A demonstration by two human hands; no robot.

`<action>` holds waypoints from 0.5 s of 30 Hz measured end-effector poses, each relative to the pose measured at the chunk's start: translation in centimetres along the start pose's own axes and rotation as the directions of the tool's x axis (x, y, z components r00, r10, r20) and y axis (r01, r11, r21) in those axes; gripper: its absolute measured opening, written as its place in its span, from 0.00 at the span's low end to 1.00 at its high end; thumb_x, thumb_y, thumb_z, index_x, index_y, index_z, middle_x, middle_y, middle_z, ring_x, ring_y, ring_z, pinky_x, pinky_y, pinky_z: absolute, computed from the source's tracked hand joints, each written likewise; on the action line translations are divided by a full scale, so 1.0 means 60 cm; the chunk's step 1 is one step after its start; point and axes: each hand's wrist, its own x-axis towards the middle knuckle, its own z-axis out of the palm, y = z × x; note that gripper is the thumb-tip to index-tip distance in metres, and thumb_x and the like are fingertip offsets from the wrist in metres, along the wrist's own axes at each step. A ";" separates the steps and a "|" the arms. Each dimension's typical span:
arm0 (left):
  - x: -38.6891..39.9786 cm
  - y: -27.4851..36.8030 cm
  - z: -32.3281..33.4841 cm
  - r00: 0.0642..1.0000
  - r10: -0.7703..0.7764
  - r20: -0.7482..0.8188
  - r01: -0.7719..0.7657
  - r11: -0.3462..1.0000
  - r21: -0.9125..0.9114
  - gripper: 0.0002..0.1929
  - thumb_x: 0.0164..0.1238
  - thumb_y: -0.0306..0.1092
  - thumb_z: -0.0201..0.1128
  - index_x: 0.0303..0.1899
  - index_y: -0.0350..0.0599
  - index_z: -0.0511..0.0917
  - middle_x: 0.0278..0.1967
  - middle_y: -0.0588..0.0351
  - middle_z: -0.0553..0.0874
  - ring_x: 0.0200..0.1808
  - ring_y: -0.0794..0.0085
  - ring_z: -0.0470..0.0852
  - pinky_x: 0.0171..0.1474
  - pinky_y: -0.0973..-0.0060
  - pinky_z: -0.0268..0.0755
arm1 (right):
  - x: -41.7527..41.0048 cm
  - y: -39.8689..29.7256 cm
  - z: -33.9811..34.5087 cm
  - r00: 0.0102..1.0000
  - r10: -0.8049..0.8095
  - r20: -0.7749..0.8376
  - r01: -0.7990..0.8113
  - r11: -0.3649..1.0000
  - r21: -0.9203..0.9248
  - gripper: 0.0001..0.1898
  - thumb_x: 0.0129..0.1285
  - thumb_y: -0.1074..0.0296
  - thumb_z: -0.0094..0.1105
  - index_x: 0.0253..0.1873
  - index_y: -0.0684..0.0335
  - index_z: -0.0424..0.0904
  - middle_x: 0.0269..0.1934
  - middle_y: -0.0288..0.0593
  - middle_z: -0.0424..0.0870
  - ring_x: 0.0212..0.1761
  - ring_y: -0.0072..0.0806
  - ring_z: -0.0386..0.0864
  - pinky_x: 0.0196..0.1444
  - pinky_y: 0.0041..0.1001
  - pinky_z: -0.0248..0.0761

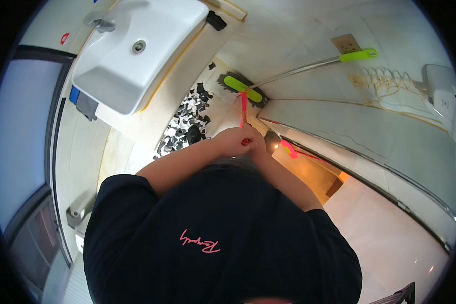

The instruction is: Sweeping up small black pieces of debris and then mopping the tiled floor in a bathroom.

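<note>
My left hand (230, 141) and my right hand (257, 137) are pressed together in front of my body. Both close around a narrow pinkish-red strip (244, 108), which runs from the hands toward the broom head. A red end of it shows between my fingers; the rest inside my grip is hidden. Beyond the hands, a broom with a lime-green head (243, 89) and dark bristles stands on the floor. Its metal pole (300, 70) leans on the wall, with a green grip at the top. Left of the strip lie many black and white scraps (182, 123).
A white washbasin (114, 76) with a metal faucet (100, 23) fills the upper left. A black item (216, 20) rests beside it, and a grey cloth (86, 106) hangs from the counter edge. At right are a wall socket (346, 43), a coiled cord (389, 79) and a doorway track (364, 182).
</note>
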 end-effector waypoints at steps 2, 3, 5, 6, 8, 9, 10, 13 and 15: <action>0.008 -0.014 0.011 0.998 -0.048 -0.050 0.051 0.998 0.046 0.16 0.73 0.47 0.63 0.46 0.43 0.83 0.41 0.43 0.86 0.43 0.46 0.84 0.48 0.57 0.77 | 0.021 0.011 -0.002 0.998 -0.058 0.000 0.058 0.998 0.015 0.18 0.59 0.61 0.65 0.53 0.60 0.84 0.51 0.53 0.86 0.54 0.49 0.83 0.57 0.41 0.75; 0.014 -0.017 0.016 0.994 -0.075 -0.077 0.081 0.993 0.082 0.16 0.73 0.46 0.63 0.47 0.43 0.83 0.40 0.43 0.86 0.42 0.46 0.84 0.48 0.57 0.77 | 0.035 0.017 -0.007 0.988 -0.102 0.116 0.092 0.992 0.085 0.16 0.60 0.60 0.64 0.51 0.58 0.84 0.50 0.51 0.86 0.54 0.49 0.83 0.55 0.41 0.75; 0.023 -0.009 0.025 0.983 -0.109 -0.147 0.116 0.993 0.033 0.14 0.72 0.43 0.64 0.45 0.42 0.83 0.39 0.43 0.85 0.41 0.49 0.84 0.47 0.58 0.77 | 0.063 0.032 -0.021 0.951 -0.190 0.245 0.149 0.973 0.176 0.13 0.61 0.59 0.63 0.49 0.57 0.84 0.49 0.50 0.86 0.54 0.49 0.83 0.54 0.42 0.75; 0.022 -0.011 0.034 0.958 -0.132 -0.254 0.131 0.991 -0.023 0.13 0.72 0.42 0.64 0.44 0.42 0.83 0.38 0.44 0.85 0.40 0.51 0.84 0.46 0.59 0.76 | 0.078 0.040 -0.027 0.936 -0.212 0.283 0.161 0.968 0.192 0.12 0.62 0.59 0.63 0.47 0.56 0.83 0.48 0.49 0.86 0.55 0.48 0.83 0.53 0.42 0.75; 0.021 0.029 0.035 0.912 -0.218 -0.348 0.191 0.975 -0.110 0.11 0.72 0.40 0.65 0.41 0.42 0.82 0.35 0.47 0.85 0.38 0.55 0.84 0.44 0.62 0.76 | 0.084 0.069 -0.032 0.917 -0.249 0.311 0.191 0.960 0.205 0.12 0.64 0.57 0.61 0.47 0.55 0.81 0.44 0.48 0.86 0.52 0.48 0.84 0.49 0.43 0.77; 0.016 0.038 0.052 0.899 -0.242 -0.365 0.217 0.970 -0.108 0.11 0.72 0.40 0.65 0.41 0.42 0.82 0.35 0.47 0.85 0.38 0.55 0.84 0.44 0.62 0.76 | 0.084 0.068 -0.044 0.906 -0.273 0.323 0.205 0.952 0.228 0.12 0.64 0.57 0.61 0.47 0.55 0.81 0.44 0.48 0.86 0.52 0.48 0.84 0.49 0.43 0.77; 0.010 0.047 0.073 0.868 -0.301 -0.395 0.274 0.954 -0.125 0.11 0.72 0.40 0.66 0.41 0.42 0.82 0.34 0.47 0.85 0.38 0.55 0.84 0.43 0.62 0.75 | 0.082 0.052 -0.072 0.869 -0.303 0.392 0.265 0.953 0.149 0.14 0.64 0.56 0.61 0.51 0.53 0.80 0.44 0.48 0.86 0.51 0.49 0.84 0.49 0.43 0.77; 0.030 0.102 0.135 0.831 -0.342 -0.439 0.338 0.937 -0.090 0.11 0.72 0.41 0.66 0.40 0.42 0.81 0.34 0.48 0.84 0.38 0.54 0.84 0.43 0.62 0.75 | 0.046 0.074 -0.112 0.833 -0.362 0.418 0.363 0.928 0.082 0.19 0.65 0.54 0.62 0.57 0.51 0.78 0.43 0.48 0.86 0.48 0.50 0.85 0.47 0.44 0.77; 0.052 0.143 0.169 0.832 -0.285 -0.476 0.333 0.943 0.016 0.13 0.71 0.43 0.67 0.38 0.42 0.79 0.35 0.47 0.84 0.40 0.52 0.85 0.44 0.60 0.76 | 0.013 0.096 -0.127 0.828 -0.408 0.384 0.403 0.910 0.096 0.21 0.65 0.52 0.62 0.60 0.51 0.77 0.43 0.48 0.86 0.47 0.50 0.85 0.46 0.45 0.77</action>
